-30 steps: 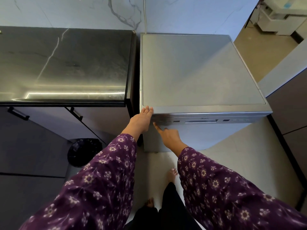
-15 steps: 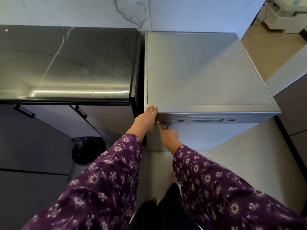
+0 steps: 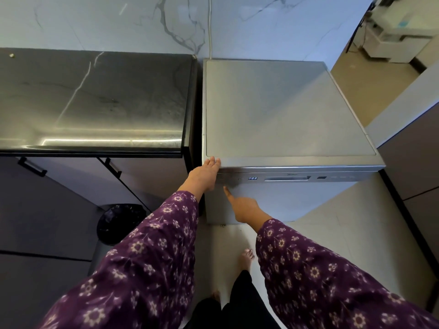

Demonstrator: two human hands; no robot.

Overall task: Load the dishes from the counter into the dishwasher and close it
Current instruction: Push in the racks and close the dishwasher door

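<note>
- Dishwasher (image 3: 285, 110) stands shut beside the counter (image 3: 95, 100) — no dishes showing.
- Left hand (image 3: 205, 173) lies flat on its corner, grasping nothing, likely steadying.
- Right hand (image 3: 242, 207) points a finger near the lit panel (image 3: 253, 178) — fingers otherwise curled, empty.

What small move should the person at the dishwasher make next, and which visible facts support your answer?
Probably a press on a program or start button. The dishwasher door looks shut, the black counter holds no dishes, and the control panel's display is lit. The right hand points its index finger just below the panel, while the left hand rests flat on the top front corner.
</note>
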